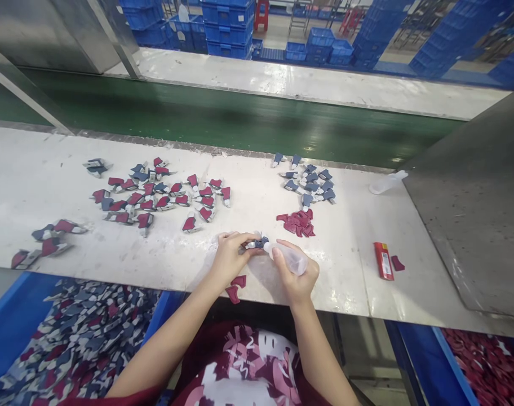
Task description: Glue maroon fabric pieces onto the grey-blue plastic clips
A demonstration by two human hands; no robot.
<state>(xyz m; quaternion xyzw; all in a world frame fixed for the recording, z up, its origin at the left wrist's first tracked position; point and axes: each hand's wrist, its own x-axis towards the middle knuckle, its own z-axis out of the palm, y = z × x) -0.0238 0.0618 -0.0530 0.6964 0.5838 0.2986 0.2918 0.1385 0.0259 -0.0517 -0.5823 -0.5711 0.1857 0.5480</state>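
Between the fingertips of my left hand (231,256) is a small blue-and-white plastic part (257,243), held just above the white tabletop. My right hand (298,276) is wrapped round a translucent squeeze bottle (294,260), its nozzle end at the blue-and-white part; whether it touches cannot be told. Two loose maroon pieces (233,293) lie near the table edge below my hands. A pile of maroon pieces (299,223) lies just beyond my right hand, with a group of blue-and-white parts (311,183) behind it. To the left spread several parts with maroon faces (147,197).
A green conveyor belt (223,118) runs behind the table. On the right are a red box (384,260), a maroon piece (398,263), another translucent bottle (388,182) and a metal panel (477,208). Blue bins of parts (12,316) and maroon pieces (455,361) stand below the edge.
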